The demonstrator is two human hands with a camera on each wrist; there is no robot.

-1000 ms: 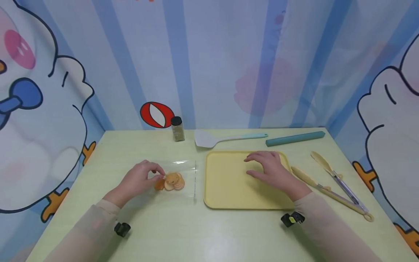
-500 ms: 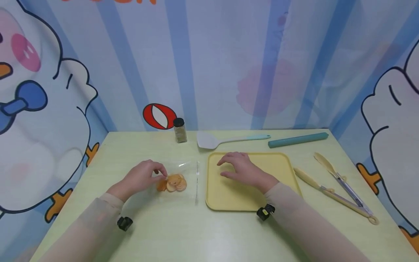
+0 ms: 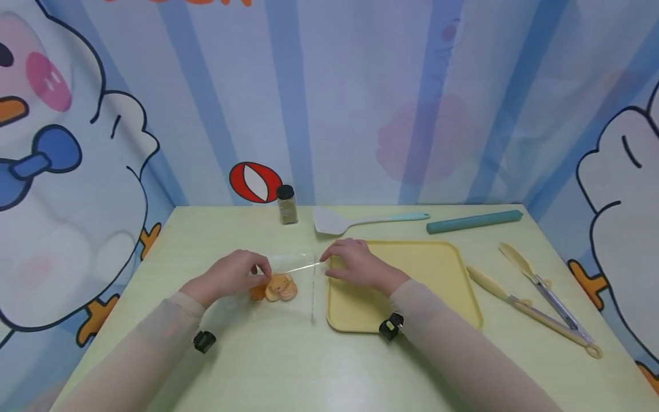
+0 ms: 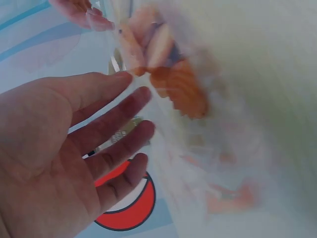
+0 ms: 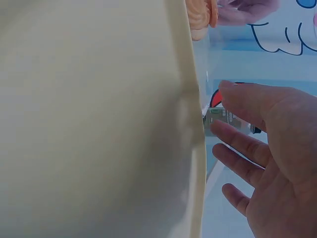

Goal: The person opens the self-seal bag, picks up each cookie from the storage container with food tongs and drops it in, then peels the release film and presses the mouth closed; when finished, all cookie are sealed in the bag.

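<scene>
A clear plastic bag [image 3: 301, 297] lies flat on the table's left half, with several orange and pale biscuit-like pieces [image 3: 280, 287] in it. My left hand [image 3: 231, 276] is at the bag's left side, its thumb and forefinger pinching the plastic beside the pieces. In the left wrist view the other fingers of that hand [image 4: 69, 134] are loosely spread. My right hand [image 3: 355, 264] hovers over the left edge of a yellow tray [image 3: 412, 297], fingertips close to the bag's right edge. Thumb and fingers of this hand [image 5: 267, 134] stand apart, nothing between them.
Behind the bag stands a spice jar [image 3: 287, 204] with a black lid. A white spatula [image 3: 332, 222] and a teal stick-like roll [image 3: 473, 222] lie along the back edge. Spread tongs [image 3: 535, 306] rest right of the tray.
My right hand has moved left across the tray to the bag's right edge. My left hand has stayed at the bag. A shiny crease now runs across the plastic.
</scene>
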